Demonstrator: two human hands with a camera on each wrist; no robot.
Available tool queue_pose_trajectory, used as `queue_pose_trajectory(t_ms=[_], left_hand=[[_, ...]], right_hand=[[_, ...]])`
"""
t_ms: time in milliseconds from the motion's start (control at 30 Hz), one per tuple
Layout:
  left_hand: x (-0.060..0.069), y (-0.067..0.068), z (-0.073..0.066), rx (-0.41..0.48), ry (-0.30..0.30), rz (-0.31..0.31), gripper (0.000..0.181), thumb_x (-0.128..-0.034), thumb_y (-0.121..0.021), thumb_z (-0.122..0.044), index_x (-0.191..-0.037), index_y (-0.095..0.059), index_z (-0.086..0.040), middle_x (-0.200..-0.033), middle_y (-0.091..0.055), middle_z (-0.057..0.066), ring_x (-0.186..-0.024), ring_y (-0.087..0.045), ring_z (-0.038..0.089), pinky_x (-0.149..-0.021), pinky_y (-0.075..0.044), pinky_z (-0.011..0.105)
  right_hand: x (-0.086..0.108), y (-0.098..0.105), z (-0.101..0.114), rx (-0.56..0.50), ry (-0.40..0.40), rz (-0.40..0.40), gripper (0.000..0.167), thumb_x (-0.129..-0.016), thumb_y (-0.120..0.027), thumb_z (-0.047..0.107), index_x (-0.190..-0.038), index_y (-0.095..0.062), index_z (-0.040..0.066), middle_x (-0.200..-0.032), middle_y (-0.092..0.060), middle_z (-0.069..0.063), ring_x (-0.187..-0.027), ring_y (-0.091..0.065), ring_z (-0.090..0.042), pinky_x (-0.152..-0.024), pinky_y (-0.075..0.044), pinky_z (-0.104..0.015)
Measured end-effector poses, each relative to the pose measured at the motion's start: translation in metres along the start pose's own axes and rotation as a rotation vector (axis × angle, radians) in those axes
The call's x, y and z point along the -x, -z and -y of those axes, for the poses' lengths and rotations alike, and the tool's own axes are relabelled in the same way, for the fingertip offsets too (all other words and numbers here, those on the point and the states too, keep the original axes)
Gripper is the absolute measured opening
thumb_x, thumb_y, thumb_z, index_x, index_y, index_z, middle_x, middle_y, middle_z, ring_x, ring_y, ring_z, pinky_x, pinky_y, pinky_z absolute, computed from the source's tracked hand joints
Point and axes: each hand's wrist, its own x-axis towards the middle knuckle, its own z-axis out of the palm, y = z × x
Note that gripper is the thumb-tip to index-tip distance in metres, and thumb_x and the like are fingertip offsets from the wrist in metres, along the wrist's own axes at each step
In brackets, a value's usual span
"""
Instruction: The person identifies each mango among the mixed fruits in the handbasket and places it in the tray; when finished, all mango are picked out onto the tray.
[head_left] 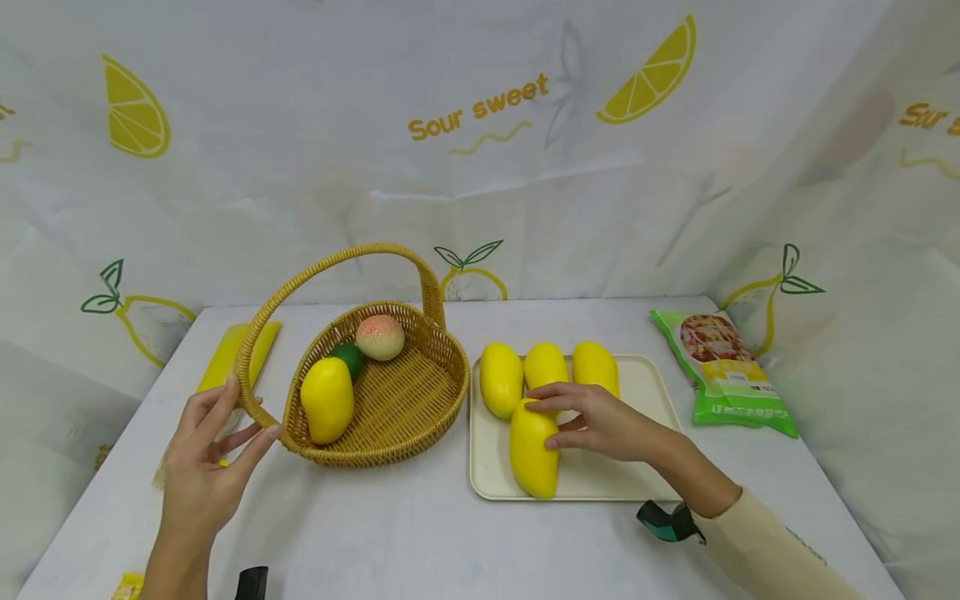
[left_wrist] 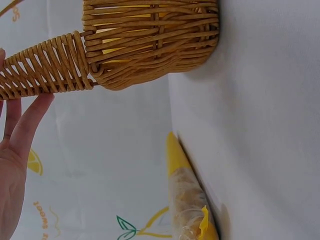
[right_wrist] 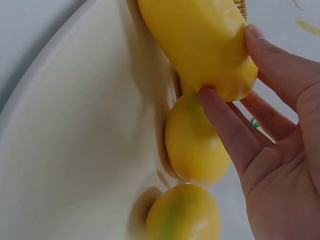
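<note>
My left hand [head_left: 201,462] pinches the handle [left_wrist: 45,67] of a brown wicker basket [head_left: 408,454] between thumb and fingers, low on its left side. Inside the basket are a yellow mango [head_left: 327,404], a dark green fruit [head_left: 348,359] partly hidden behind it, and a peach [head_left: 380,337]. On the right, my right hand [head_left: 600,423] grips one end of another yellow mango [head_left: 532,458] with thumb and fingertips. This mango is over a cream tray [head_left: 607,483]; whether it touches the tray I cannot tell. Three more mangoes [head_left: 501,379] line the tray's back.
A green snack bag [head_left: 723,371] lies right of the tray. Behind the basket handle, a yellow and clear package [left_wrist: 187,195] lies at the table's left. A small yellow packet [head_left: 129,586] is at the front left. A printed white curtain [head_left: 300,183] stands behind the table.
</note>
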Motion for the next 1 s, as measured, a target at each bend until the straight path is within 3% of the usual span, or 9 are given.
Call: queue_pose_trajectory(t_ms=[433,1000], left_hand=[[-0.0004,0.0007,-0.0036,-0.001,0.023,0.01,0.083,-0.0811,-0.076,-0.033,-0.145,-0.044,0.009,-0.131,-0.055,-0.007,-0.118,-0.059,0.005,-0.088,-0.058,0.01],[0.0004,0.001,-0.001,0.001,0.024,0.013,0.083,-0.0819,-0.076,-0.034,-0.146,-0.044,0.007,-0.131,-0.056,-0.007,-0.117,-0.06,0.007,-0.087,-0.058,0.009]], right_hand=[[0.0013,0.0036,-0.001,0.045,0.033,0.0,0.051,-0.092,-0.077,0.019,-0.138,-0.063,0.002,-0.148,-0.057,-0.016,-0.13,-0.061,-0.034,-0.097,-0.064,-0.036],[0.0022,0.0046,-0.003,0.08,0.038,0.01,0.043,-0.092,-0.076,0.017,-0.131,-0.068,0.001,-0.146,-0.059,-0.014,-0.129,-0.063,-0.033,-0.098,-0.063,-0.038]])
